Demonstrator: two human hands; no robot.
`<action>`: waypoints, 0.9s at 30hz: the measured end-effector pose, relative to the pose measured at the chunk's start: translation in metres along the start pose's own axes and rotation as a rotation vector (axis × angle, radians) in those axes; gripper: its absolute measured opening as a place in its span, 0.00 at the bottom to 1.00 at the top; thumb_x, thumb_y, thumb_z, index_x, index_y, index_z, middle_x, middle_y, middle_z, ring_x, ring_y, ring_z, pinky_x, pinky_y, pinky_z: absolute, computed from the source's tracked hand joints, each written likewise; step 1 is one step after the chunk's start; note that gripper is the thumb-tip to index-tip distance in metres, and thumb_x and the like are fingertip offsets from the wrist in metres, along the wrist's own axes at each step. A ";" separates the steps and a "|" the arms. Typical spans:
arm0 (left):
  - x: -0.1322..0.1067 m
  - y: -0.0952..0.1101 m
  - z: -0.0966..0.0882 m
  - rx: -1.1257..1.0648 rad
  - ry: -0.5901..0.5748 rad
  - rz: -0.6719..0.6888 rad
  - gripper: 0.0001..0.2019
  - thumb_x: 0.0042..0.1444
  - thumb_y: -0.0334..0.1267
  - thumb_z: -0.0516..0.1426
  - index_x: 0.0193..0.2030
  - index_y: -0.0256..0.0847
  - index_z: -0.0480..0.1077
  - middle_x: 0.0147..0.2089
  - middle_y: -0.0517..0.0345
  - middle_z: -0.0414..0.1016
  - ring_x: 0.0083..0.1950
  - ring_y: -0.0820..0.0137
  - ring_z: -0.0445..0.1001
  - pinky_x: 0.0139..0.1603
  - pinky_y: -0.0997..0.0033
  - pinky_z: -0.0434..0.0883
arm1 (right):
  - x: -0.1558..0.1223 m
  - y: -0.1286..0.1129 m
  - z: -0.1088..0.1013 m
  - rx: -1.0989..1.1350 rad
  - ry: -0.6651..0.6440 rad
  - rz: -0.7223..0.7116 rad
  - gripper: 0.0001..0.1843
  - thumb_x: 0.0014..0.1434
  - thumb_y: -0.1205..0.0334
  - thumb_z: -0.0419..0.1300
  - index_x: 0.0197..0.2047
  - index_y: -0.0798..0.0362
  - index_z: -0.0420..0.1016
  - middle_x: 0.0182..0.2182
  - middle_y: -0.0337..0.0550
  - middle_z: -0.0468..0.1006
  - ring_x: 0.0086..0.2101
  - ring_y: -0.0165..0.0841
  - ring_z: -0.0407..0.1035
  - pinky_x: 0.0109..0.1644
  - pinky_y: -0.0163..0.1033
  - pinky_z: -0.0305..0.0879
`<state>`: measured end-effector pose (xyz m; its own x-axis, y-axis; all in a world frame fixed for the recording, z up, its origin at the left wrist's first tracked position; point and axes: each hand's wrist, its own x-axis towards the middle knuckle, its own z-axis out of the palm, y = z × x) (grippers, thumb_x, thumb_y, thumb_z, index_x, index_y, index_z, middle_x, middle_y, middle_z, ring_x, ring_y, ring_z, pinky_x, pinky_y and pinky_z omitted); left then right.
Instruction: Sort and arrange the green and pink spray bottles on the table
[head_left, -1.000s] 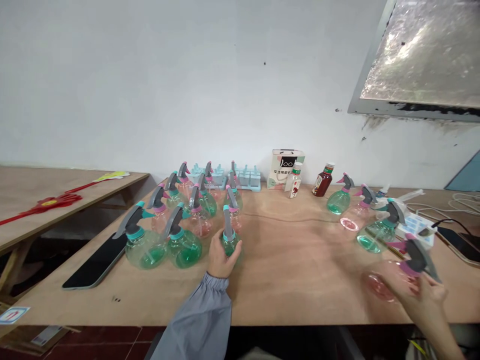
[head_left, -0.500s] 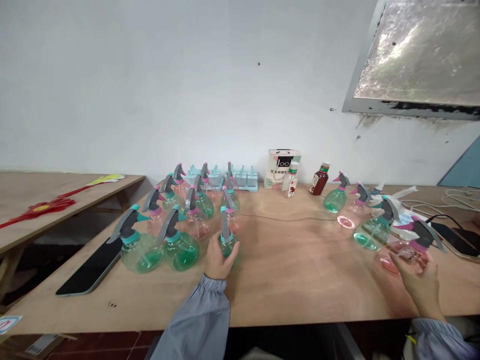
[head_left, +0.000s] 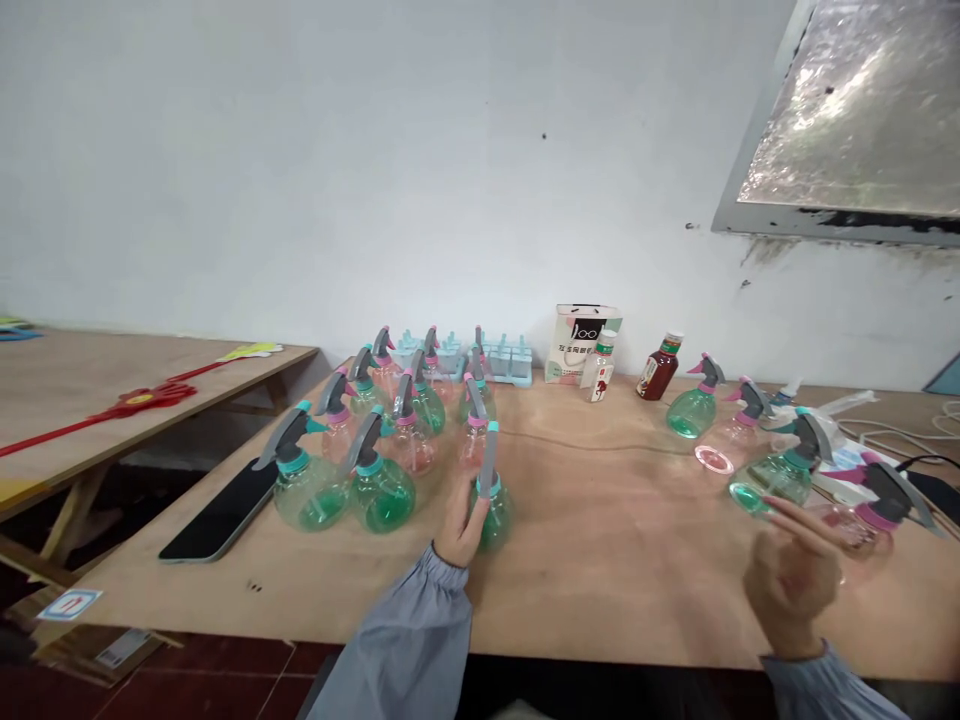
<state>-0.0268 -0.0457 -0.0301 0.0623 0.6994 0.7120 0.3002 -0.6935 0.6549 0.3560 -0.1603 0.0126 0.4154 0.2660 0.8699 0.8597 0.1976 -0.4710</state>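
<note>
My left hand (head_left: 460,528) closes around the left side of a green spray bottle (head_left: 497,520) with a teal collar and grey trigger, which stands near the front of the table. Off to the right, my right hand (head_left: 793,575) is blurred, its foremost fingers stretched out and nothing seen in it. Those fingers overlap a pink spray bottle (head_left: 870,525) and reach close to the base of another green spray bottle (head_left: 780,478); contact is unclear. Left of my left hand stands a group of green and pink spray bottles, among them a half-clear green one (head_left: 382,495).
A phone (head_left: 217,515) lies at the table's left. Pale blue popsicle molds (head_left: 510,362), a paper bag (head_left: 566,350), a white-labelled bottle (head_left: 600,375) and a dark red bottle (head_left: 660,370) stand along the wall. Cables (head_left: 911,430) lie at the right; another table (head_left: 52,390) is at left.
My right hand has let go of the pink spray bottle and moved left off it. My left hand and its green bottle have shifted slightly right; the camera has turned left.
</note>
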 end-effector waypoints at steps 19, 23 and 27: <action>0.028 0.032 0.001 0.074 0.235 0.132 0.13 0.69 0.45 0.49 0.47 0.43 0.73 0.45 0.49 0.79 0.48 0.62 0.78 0.51 0.58 0.76 | -0.034 -0.139 0.175 0.967 -0.603 0.579 0.26 0.46 0.40 0.72 0.45 0.44 0.80 0.46 0.43 0.84 0.53 0.45 0.75 0.66 0.55 0.65; 0.065 0.029 -0.002 0.133 0.479 0.089 0.14 0.65 0.43 0.56 0.55 0.42 0.67 0.52 0.47 0.72 0.55 0.61 0.73 0.59 0.55 0.71 | -0.016 -0.142 0.190 1.174 -0.476 0.763 0.29 0.50 0.31 0.63 0.45 0.44 0.80 0.42 0.44 0.84 0.51 0.45 0.77 0.59 0.55 0.72; 0.086 0.000 0.017 0.233 0.452 0.039 0.33 0.56 0.47 0.64 0.64 0.39 0.57 0.62 0.38 0.63 0.67 0.52 0.64 0.68 0.44 0.62 | -0.015 -0.142 0.191 1.359 -0.529 0.917 0.28 0.49 0.31 0.63 0.40 0.46 0.80 0.44 0.48 0.85 0.53 0.49 0.76 0.56 0.59 0.74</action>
<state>-0.0050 0.0170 0.0270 -0.3246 0.4932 0.8071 0.5138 -0.6245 0.5883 0.1713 -0.0122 0.0386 0.2136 0.9417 0.2600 -0.5465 0.3357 -0.7672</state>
